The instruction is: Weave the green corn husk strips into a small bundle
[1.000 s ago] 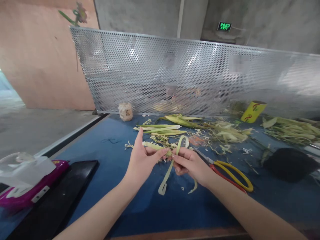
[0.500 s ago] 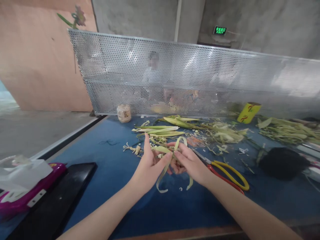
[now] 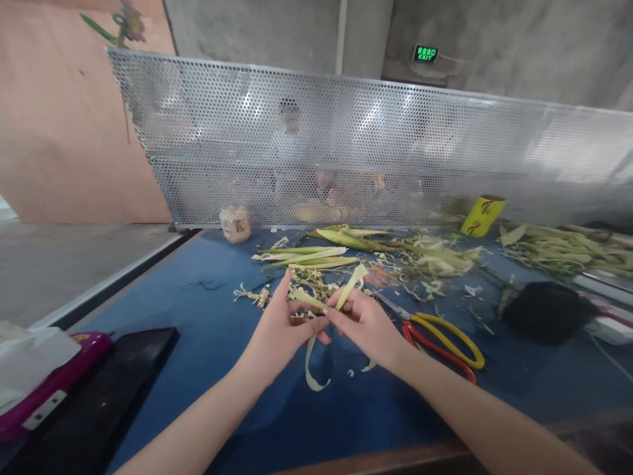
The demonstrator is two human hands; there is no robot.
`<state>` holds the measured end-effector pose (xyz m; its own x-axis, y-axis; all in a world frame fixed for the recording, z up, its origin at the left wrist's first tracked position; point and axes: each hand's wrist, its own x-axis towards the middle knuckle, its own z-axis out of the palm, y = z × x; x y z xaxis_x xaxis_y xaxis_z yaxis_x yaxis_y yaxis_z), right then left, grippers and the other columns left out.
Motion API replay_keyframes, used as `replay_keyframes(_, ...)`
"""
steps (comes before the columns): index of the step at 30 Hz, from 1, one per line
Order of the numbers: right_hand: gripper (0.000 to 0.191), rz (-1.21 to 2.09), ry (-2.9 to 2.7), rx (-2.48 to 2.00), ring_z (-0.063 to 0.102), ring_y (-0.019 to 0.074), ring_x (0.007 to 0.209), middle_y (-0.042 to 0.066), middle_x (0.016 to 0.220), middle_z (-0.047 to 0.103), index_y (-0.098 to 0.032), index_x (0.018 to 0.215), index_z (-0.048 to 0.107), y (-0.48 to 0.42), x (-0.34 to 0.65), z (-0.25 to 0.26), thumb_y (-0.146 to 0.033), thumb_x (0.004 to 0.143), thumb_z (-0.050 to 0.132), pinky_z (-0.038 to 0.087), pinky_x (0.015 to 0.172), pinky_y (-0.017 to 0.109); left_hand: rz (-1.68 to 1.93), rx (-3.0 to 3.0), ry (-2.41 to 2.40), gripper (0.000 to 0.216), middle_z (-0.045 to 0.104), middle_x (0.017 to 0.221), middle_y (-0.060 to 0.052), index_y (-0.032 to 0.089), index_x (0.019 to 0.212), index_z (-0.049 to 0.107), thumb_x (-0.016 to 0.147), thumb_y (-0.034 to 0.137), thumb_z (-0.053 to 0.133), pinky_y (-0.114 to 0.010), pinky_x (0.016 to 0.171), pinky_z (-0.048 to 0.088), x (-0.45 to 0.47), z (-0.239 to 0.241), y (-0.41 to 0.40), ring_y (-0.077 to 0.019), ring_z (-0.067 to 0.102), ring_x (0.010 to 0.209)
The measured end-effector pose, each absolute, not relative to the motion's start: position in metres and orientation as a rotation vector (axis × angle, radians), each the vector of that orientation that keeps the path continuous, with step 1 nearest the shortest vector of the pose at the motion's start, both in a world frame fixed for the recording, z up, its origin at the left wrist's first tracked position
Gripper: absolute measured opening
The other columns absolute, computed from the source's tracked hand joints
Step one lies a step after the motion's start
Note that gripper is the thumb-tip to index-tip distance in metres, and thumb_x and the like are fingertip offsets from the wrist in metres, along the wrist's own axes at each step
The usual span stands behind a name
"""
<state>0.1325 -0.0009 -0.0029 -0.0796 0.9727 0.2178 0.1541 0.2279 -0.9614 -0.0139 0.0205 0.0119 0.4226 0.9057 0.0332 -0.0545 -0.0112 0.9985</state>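
Over the blue table (image 3: pixel 208 310) my left hand (image 3: pixel 279 326) and my right hand (image 3: pixel 363 320) meet on pale green leaf strips (image 3: pixel 316 343). The left thumb and fingers pinch the strips from the left, with the forefinger stretched upward. My right hand pinches the same strips from the right; one strip end (image 3: pixel 356 277) sticks up above it. A long strip hangs down in a curl to the table between my wrists. Red and yellow scissors (image 3: pixel 435 336) lie just right of my right hand.
Green stalks and husk scraps (image 3: pixel 316 254) are strewn behind my hands. A yellow roll (image 3: pixel 482 214) and a small pale jar (image 3: pixel 235 223) stand by the perforated metal screen (image 3: pixel 346 132). A black pouch (image 3: pixel 541 311) lies right, a black tray (image 3: pixel 99 389) and magenta box (image 3: pixel 49 379) left.
My hands have drawn closer together on the strips and shifted slightly. The strip's upper loop has become a single end sticking up. The view has turned a little to the right.
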Motion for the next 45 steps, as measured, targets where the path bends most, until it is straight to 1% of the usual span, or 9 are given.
replay_keyframes(3,0.012,0.996,-1.457,-1.13,0.045,0.0075,0.05,-0.006,0.057,0.048,-0.019,0.072,0.047,-0.001,0.132,-0.005,-0.026,0.075,0.056,0.035,0.049,0.021,0.843,1.444,0.84,0.1,0.063,0.055,0.002,0.01,0.139,-0.004,0.068,0.02,0.066,-0.02,0.045,0.037,-0.014,0.011,0.021,-0.0134,0.059,0.05)
replay_keyframes(5,0.013,1.122,-1.382,-1.096,0.041,0.0064,0.045,-0.007,0.054,0.046,-0.019,0.07,0.046,0.0,0.132,-0.007,-0.027,0.075,0.056,0.033,0.046,0.02,0.807,1.48,0.826,0.098,0.061,0.051,0.003,0.009,0.139,-0.004,0.07,0.02,0.064,-0.021,0.047,0.038,-0.014,0.009,0.021,-0.0133,0.058,0.049)
replay_keyframes(11,0.014,1.351,-1.157,-1.022,0.031,0.004,0.04,-0.01,0.045,0.039,-0.018,0.068,0.047,0.004,0.133,-0.011,-0.025,0.072,0.058,0.025,0.041,0.018,0.779,1.479,0.831,0.099,0.06,0.052,0.005,0.01,0.138,-0.004,0.068,0.02,0.065,-0.023,0.05,0.041,-0.01,0.002,0.02,-0.0141,0.059,0.05)
replay_keyframes(15,0.022,1.454,-1.078,-0.973,0.032,0.0045,0.041,-0.008,0.044,0.04,-0.018,0.071,0.049,0.004,0.135,-0.006,-0.037,0.072,0.06,0.025,0.042,0.018,0.836,1.478,0.84,0.099,0.061,0.056,0.004,0.013,0.138,-0.004,0.068,0.021,0.066,-0.022,0.046,0.04,-0.01,0.005,0.019,-0.0154,0.061,0.051)
replay_keyframes(20,0.034,1.507,-1.048,-0.903,0.038,0.0078,0.04,-0.007,0.043,0.042,-0.02,0.089,0.051,0.006,0.141,-0.004,-0.049,0.073,0.056,0.025,0.041,0.019,1.01,1.44,0.809,0.111,0.062,0.091,-0.002,0.029,0.136,-0.014,0.063,0.02,0.07,-0.028,0.055,0.049,-0.009,0.006,0.016,-0.0127,0.062,0.056)
replay_keyframes(23,0.035,1.497,-1.086,-0.898,0.042,0.0089,0.041,-0.007,0.045,0.045,-0.023,0.096,0.047,0.005,0.14,-0.006,-0.051,0.076,0.053,0.025,0.041,0.019,1.094,1.47,0.75,0.109,0.061,0.099,-0.005,0.031,0.137,-0.012,0.065,0.022,0.069,-0.028,0.055,0.05,-0.008,0.004,0.014,-0.0112,0.06,0.056)
replay_keyframes(29,0.04,1.536,-1.27,-0.884,0.048,0.011,0.043,-0.009,0.044,0.044,-0.025,0.104,0.036,0.002,0.136,-0.008,-0.055,0.079,0.046,0.027,0.041,0.019,1.036,1.601,0.765,0.1,0.066,0.083,-0.004,0.028,0.138,-0.011,0.071,0.025,0.064,-0.03,0.054,0.052,-0.007,0.002,0.014,-0.0151,0.061,0.054)
replay_keyframes(34,0.04,1.459,-1.448,-0.881,0.034,0.004,0.038,-0.012,0.047,0.041,-0.023,0.11,0.035,0.0,0.141,-0.002,-0.045,0.081,0.052,0.03,0.04,0.016,1.079,1.568,0.777,0.094,0.063,0.082,-0.003,0.027,0.139,-0.006,0.073,0.027,0.061,-0.025,0.044,0.047,-0.008,0.007,0.014,-0.0105,0.056,0.043)
replay_keyframes(45,0.039,1.489,-1.44,-0.853,0.026,0.0039,0.032,-0.014,0.043,0.035,-0.022,0.114,0.035,0.001,0.143,0.0,-0.042,0.083,0.048,0.028,0.036,0.018,1.082,1.492,0.672,0.095,0.059,0.072,0.003,0.028,0.138,-0.006,0.072,0.024,0.063,-0.018,0.035,0.039,-0.009,0.01,0.019,-0.0053,0.047,0.037)
